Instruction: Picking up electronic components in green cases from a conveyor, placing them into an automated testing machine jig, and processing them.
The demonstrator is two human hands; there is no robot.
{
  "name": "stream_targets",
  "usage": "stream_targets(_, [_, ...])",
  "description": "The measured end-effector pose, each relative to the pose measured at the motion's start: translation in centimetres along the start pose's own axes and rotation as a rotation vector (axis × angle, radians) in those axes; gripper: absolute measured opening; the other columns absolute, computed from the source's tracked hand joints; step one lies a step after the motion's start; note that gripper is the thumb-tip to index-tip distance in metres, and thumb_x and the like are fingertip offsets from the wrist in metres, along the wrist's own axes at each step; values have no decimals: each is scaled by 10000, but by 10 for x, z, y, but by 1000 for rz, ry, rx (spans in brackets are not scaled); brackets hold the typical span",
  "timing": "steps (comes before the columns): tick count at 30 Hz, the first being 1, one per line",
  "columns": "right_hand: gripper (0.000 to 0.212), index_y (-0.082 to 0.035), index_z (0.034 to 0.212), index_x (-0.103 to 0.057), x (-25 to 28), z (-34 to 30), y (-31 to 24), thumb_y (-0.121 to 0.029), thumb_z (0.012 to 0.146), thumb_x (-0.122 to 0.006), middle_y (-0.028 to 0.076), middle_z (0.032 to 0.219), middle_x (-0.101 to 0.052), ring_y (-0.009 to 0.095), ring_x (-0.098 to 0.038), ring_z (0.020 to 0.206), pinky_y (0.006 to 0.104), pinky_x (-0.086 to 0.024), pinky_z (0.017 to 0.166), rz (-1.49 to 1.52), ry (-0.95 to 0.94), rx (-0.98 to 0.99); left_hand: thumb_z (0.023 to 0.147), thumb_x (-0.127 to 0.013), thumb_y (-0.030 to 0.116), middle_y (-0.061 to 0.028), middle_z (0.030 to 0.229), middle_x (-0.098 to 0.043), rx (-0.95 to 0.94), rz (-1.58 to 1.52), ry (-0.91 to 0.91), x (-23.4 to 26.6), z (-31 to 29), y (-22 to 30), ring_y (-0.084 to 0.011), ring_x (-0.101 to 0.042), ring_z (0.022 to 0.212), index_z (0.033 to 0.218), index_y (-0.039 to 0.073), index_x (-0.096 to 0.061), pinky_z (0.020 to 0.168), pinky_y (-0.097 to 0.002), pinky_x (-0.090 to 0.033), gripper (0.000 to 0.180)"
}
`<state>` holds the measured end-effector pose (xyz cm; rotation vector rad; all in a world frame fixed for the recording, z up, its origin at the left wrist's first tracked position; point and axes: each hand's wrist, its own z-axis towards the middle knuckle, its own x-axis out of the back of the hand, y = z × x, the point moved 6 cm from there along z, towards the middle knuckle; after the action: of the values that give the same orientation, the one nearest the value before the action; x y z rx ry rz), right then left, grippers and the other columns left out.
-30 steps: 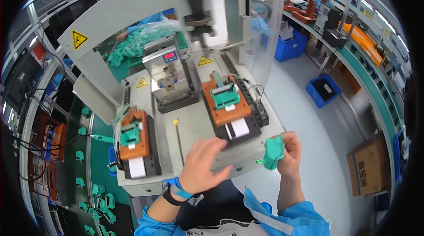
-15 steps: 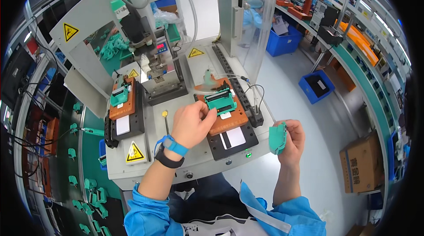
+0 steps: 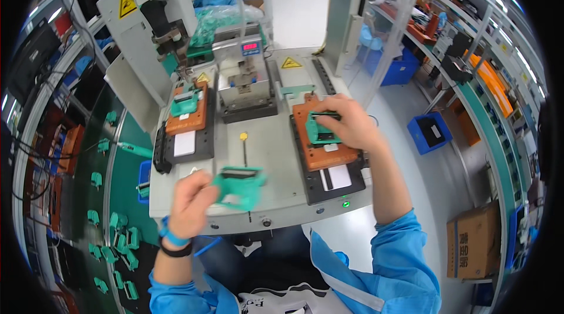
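Observation:
A green plastic housing (image 3: 239, 187) with a dark strip along one edge, blurred by motion, is pinched in my left hand (image 3: 192, 201) above the machine's front edge. My right hand (image 3: 351, 123) is closed on another green housing (image 3: 321, 134), which sits in the brown fixture block (image 3: 329, 159) on the right. Its thumb and fingers reach over the upper part of that housing and partly hide it. On the left brown block (image 3: 187, 123) rests a third green housing (image 3: 184, 104), with neither hand near it.
Between the two blocks stands a metal press station (image 3: 244, 73) with a red display. Several green housings (image 3: 124, 237) lie on the green bench at left. A blue bin (image 3: 430, 130) and a cardboard box (image 3: 479, 240) stand on the floor at right.
My left hand has moved from the right block toward the front left and now carries a green housing. My right hand has swung inward from the right, bringing its housing onto the right block.

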<state>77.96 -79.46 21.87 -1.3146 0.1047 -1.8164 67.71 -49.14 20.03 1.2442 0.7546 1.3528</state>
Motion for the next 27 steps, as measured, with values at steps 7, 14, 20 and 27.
stream_targets(7, [130, -16, 880, -674, 1, 22, -29, -104, 785, -660, 139, 861, -650, 339, -569, 864, 437, -431, 814, -189, -179, 226, 922, -508, 149, 12, 645, -438, 162, -73, 715, 181, -178, -26, -84, -418, 582, 734, 79, -446, 548, -245, -345, 209])
stream_targets(14, [473, 39, 1279, -516, -20, -21, -28, -239, 901, -564, 196, 1422, -435, 329, -414, 1315, 377, -295, 1081, -100, -107, -75, 936, -546, 195, 15, 753, -551, 120, -16, 1578, 351, -438, -61, -81, -554, 713, 838, 100, -548, 678, -245, -475, 136])
stream_targets(20, [378, 20, 1281, -517, -24, -26, -16, -123, 932, -538, 168, 1472, -382, 310, -364, 1351, 389, -250, 1107, -154, -168, -133, 882, -525, 217, -64, 690, -622, 457, 56, 2180, 393, -647, -103, -82, -447, 470, 812, 73, -530, 400, -236, -319, 161])
stream_targets(27, [391, 11, 1290, -490, -24, -43, -46, -121, 927, -555, 176, 1500, -320, 311, -345, 1359, 410, -265, 1102, -547, 262, -2, 830, -608, 177, -67, 570, -519, 652, 65, 2246, 413, -710, -157, -152, -452, 416, 719, 31, -518, 378, -297, -312, 205])
